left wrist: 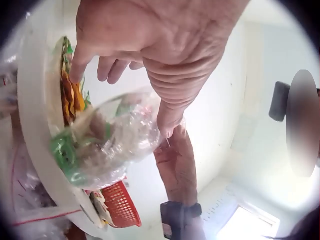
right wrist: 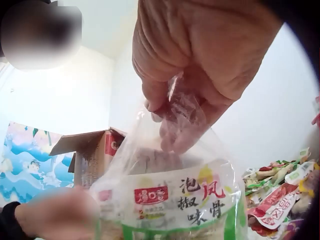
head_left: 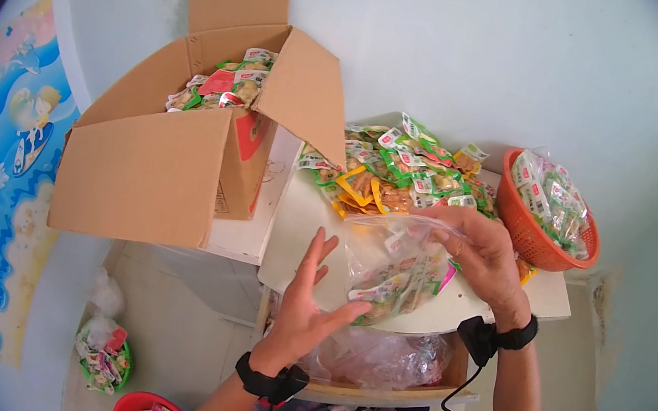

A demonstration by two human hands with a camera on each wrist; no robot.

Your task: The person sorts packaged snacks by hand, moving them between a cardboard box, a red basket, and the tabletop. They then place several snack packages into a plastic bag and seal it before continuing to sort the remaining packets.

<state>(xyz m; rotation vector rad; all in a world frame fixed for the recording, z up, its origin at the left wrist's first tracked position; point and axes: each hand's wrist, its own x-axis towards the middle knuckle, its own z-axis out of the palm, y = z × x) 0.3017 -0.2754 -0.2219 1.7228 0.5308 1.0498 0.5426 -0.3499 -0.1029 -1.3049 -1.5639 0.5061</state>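
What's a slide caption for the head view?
At a white table, right hand pinches the top of a clear snack-filled bag; open left hand touches its lower edge.

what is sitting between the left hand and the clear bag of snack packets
Nothing visible does. The left hand rests against the clear bag with straight fingers, thumb touching its lower edge, and the right hand pinches its top.

Box left of the packet pile on the table, basket to its right, bag before it
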